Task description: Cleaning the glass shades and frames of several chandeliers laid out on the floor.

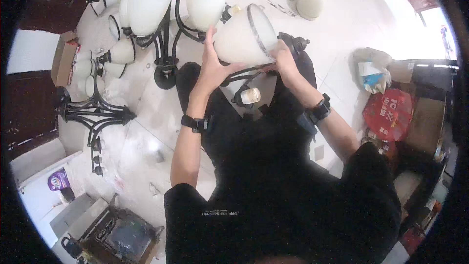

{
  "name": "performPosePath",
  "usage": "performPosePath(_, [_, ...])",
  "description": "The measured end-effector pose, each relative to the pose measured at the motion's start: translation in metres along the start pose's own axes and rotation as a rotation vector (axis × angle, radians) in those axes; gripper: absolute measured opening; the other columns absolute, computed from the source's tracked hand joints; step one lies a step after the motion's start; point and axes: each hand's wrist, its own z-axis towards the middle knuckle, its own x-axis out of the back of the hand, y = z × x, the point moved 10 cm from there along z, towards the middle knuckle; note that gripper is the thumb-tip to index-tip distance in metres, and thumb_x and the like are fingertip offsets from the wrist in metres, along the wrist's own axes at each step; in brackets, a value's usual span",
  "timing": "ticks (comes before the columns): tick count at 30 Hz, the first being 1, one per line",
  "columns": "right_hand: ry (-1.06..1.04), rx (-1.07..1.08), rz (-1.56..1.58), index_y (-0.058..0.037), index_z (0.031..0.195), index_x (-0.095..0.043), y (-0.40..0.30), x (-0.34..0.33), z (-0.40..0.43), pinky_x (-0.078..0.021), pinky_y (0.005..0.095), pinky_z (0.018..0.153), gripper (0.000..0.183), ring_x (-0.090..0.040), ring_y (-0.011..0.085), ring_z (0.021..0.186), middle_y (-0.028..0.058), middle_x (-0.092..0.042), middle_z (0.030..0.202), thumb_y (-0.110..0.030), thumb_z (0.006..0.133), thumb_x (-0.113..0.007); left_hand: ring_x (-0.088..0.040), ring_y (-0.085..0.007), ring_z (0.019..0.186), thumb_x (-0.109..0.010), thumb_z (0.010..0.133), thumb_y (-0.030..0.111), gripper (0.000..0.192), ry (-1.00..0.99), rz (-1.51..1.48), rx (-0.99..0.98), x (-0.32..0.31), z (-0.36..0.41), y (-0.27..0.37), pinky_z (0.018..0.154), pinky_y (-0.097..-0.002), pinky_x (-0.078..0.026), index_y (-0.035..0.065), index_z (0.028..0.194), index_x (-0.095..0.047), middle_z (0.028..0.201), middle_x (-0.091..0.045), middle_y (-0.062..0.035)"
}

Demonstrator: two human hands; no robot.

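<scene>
Between my left hand [216, 62] and my right hand [284, 58] is a white frosted glass lampshade [238, 38], tilted so its dark-edged rim faces right. My left fingers press its left side and underside; my right fingers grip near the lower rim. Beneath it, across my lap, lies a dark metal chandelier frame [293, 42] with a bare bulb [250, 96] on one arm. Just left of my left hand stands a second dark chandelier [166, 58] carrying white shades [205, 7].
A third chandelier [97, 112] lies on the tiled floor at left, near an open cardboard box [64, 60]. Loose shades [309, 5] lie at the top. Bags, among them a red one [389, 114], and cartons [425, 124] line the right. A crate [124, 236] is at lower left.
</scene>
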Motion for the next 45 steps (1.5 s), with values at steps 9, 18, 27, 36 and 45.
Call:
performPosePath(9, [0.214,0.193,-0.154,0.0006,0.140,-0.029,-0.001,0.014,0.003,-0.0356,0.0355,0.102,0.058,-0.046,0.0287,0.118,0.0189,-0.048,0.124,-0.010,0.083,-0.039,-0.036,-0.0355,0.132,-0.091,0.055,0.024,0.116,-0.029,0.180,-0.014,-0.001,-0.001,0.020,0.109,-0.0434,-0.033,0.0012,0.145,-0.022,0.142,-0.036,-0.0224])
performPosePath(18, [0.367,0.921,-0.564,-0.0062,0.115,-0.058,-0.083,-0.022,-0.058,-0.0246,0.0477,0.107,0.032,-0.038,0.0347,0.127,0.0202,-0.046,0.129,-0.028,0.096,-0.044,-0.038,-0.0332,0.131,-0.091,0.053,0.018,0.115,-0.055,0.027,0.049,-0.002,0.000,0.010,0.108,-0.0423,-0.034,0.0016,0.144,-0.022,0.141,-0.036,-0.0210])
performPosePath(27, [0.079,0.777,-0.562,-0.0007,0.096,-0.061,-0.047,-0.018,-0.043,-0.0228,0.0509,0.102,0.043,-0.054,0.0357,0.091,0.0172,-0.056,0.082,-0.031,0.102,-0.031,-0.038,-0.0322,0.132,-0.092,0.052,0.023,0.117,-0.193,0.132,0.092,-0.006,0.007,0.014,0.108,-0.0410,-0.035,-0.0004,0.143,-0.022,0.143,-0.035,-0.0236])
performPosePath(36, [0.084,0.774,-0.500,0.0027,0.070,-0.051,-0.037,-0.007,-0.024,-0.0319,0.0438,0.090,0.052,-0.048,0.0392,0.076,0.0213,-0.052,0.072,-0.032,0.103,-0.029,-0.034,-0.0283,0.134,-0.076,0.078,0.030,0.088,-0.179,-0.014,0.116,-0.005,0.012,0.001,0.111,-0.0388,-0.027,0.0023,0.144,-0.025,0.143,-0.035,-0.0186])
performPosePath(45, [0.088,0.854,-0.627,0.0017,0.074,-0.056,-0.067,-0.016,-0.028,-0.0332,0.0477,0.088,0.053,-0.052,0.0414,0.080,0.0229,-0.058,0.074,-0.033,0.103,-0.029,-0.024,-0.0304,0.138,-0.069,0.085,0.029,0.094,-0.081,-0.104,0.067,-0.002,0.014,0.002,0.113,-0.0407,-0.023,0.0056,0.150,-0.005,0.150,-0.021,-0.0200])
